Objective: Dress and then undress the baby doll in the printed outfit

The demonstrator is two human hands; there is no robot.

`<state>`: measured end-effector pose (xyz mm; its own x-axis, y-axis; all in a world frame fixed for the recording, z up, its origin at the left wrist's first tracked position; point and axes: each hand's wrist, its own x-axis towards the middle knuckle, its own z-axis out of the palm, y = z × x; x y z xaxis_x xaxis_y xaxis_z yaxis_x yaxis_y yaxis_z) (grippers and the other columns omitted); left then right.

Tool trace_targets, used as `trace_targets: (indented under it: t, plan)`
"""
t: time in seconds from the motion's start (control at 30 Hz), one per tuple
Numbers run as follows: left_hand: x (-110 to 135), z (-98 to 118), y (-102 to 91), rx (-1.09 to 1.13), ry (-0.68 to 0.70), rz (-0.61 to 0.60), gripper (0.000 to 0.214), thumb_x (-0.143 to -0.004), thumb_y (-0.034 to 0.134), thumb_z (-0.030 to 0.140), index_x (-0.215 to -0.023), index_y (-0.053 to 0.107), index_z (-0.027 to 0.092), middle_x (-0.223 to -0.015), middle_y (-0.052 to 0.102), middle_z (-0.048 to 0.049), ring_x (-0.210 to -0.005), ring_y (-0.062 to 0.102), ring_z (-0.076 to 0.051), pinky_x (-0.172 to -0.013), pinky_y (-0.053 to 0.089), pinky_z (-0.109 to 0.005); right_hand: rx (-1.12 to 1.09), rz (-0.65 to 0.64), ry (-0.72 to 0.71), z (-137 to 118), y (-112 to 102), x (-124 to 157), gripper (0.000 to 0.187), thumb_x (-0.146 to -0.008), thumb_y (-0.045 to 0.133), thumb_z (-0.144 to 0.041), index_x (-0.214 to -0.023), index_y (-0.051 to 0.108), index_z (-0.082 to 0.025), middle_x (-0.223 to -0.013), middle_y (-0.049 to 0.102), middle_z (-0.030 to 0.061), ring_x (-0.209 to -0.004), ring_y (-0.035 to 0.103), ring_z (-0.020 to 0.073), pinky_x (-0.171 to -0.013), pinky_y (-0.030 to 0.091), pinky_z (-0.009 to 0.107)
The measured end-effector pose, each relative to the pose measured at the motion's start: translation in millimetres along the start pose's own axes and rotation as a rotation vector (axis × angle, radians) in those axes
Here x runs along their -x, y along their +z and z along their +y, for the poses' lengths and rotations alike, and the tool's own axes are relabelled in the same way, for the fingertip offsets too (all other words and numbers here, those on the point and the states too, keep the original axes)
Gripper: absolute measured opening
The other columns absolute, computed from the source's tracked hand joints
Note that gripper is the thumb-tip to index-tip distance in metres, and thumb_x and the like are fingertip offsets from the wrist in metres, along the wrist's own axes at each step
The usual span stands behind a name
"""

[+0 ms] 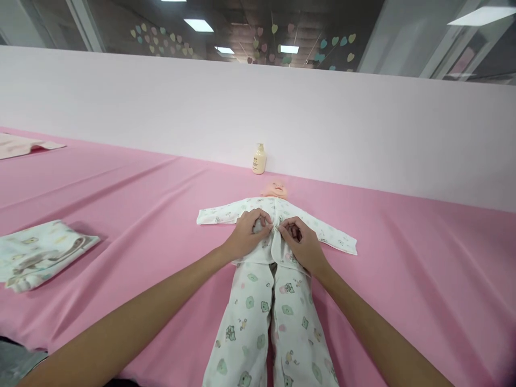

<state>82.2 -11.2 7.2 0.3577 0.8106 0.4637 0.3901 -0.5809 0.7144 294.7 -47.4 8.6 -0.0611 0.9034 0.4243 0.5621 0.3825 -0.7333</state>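
Note:
A baby doll lies on its back, its head (276, 189) at the far end. It wears a white printed long-sleeved top (258, 204) with both sleeves spread out sideways. White trousers (252, 309) with green and pink animal prints stretch toward me. At the middle of the top's front opening, my left hand (252, 231) pinches the fabric edge from the left. My right hand (302, 242) pinches the opposite edge, fingertips almost meeting the left ones. Below them the two front edges part slightly. Any fastener between the fingertips is too small to make out.
A pink cloth (133, 215) with creases covers the table. Behind the doll's head, a cream pump bottle (259, 159) stands against a white wall (258, 107). A folded printed cloth (44, 252) lies at the left, with a pale pink cloth (24, 145) farther back.

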Motion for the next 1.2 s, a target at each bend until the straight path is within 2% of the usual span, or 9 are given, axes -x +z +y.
trace_targets:
  t: [0.2, 0.4, 0.57, 0.9, 1.07, 1.2]
  plan:
    - [-2, 2, -0.6, -0.012, -0.021, 0.011, 0.013, -0.098, 0.063, 0.034, -0.106, 0.068, 0.025, -0.096, 0.069, -0.0029, -0.096, 0.059, -0.022, -0.086, 0.046, -0.036, 0.003, 0.026, -0.029, 0, 1, 0, 0.026, -0.100, 0.064, -0.051, -0.099, 0.067, -0.025, -0.076, 0.055, -0.0005, -0.070, 0.048, 0.0175, -0.065, 0.044, 0.032]
    - [0, 2, -0.5, -0.048, -0.027, 0.007, 0.014, -0.098, 0.062, 0.033, -0.109, 0.069, 0.027, -0.095, 0.067, -0.0019, -0.093, 0.057, -0.021, -0.086, 0.046, -0.035, -0.009, -0.057, -0.057, 0, -5, 2, 0.025, -0.100, 0.064, -0.049, -0.111, 0.068, -0.027, -0.091, 0.062, 0.0015, -0.073, 0.051, 0.0170, -0.067, 0.045, 0.032]
    - [1, 5, -1.1, -0.074, -0.015, 0.011, 0.014, -0.100, 0.061, 0.035, -0.108, 0.069, 0.027, -0.094, 0.066, -0.0010, -0.092, 0.056, -0.021, -0.089, 0.044, -0.036, 0.016, -0.105, -0.096, 0, -9, -1, 0.027, -0.100, 0.064, -0.047, -0.120, 0.069, -0.029, -0.094, 0.062, 0.0017, -0.076, 0.050, 0.0172, -0.071, 0.047, 0.033]
    - [2, 6, -2.4, -0.057, 0.008, 0.011, 0.023, -0.102, 0.063, 0.047, -0.112, 0.073, 0.029, -0.098, 0.067, -0.0022, -0.096, 0.056, -0.022, -0.096, 0.042, -0.039, -0.051, -0.086, -0.022, -2, -6, -1, 0.022, -0.101, 0.064, -0.047, -0.108, 0.065, -0.026, -0.093, 0.059, 0.0006, -0.077, 0.047, 0.0170, -0.073, 0.044, 0.033]
    - [1, 10, -2.2, -0.016, -0.085, -0.015, 0.030, -0.095, 0.068, 0.057, -0.112, 0.078, 0.034, -0.106, 0.069, -0.0046, -0.110, 0.056, -0.027, -0.096, 0.046, -0.040, -0.099, -0.074, 0.004, 0, -3, -1, 0.029, -0.103, 0.058, -0.054, -0.107, 0.066, -0.027, -0.085, 0.053, -0.0007, -0.074, 0.044, 0.0175, -0.071, 0.043, 0.033]
    - [-1, 15, -0.5, 0.071, -0.134, 0.011, 0.029, -0.091, 0.073, 0.054, -0.103, 0.079, 0.029, -0.106, 0.068, -0.0060, -0.107, 0.059, -0.026, -0.091, 0.049, -0.038, -0.093, -0.059, -0.010, -2, -2, -2, 0.029, -0.102, 0.060, -0.055, -0.108, 0.068, -0.027, -0.088, 0.058, 0.0007, -0.073, 0.046, 0.0176, -0.071, 0.045, 0.035]
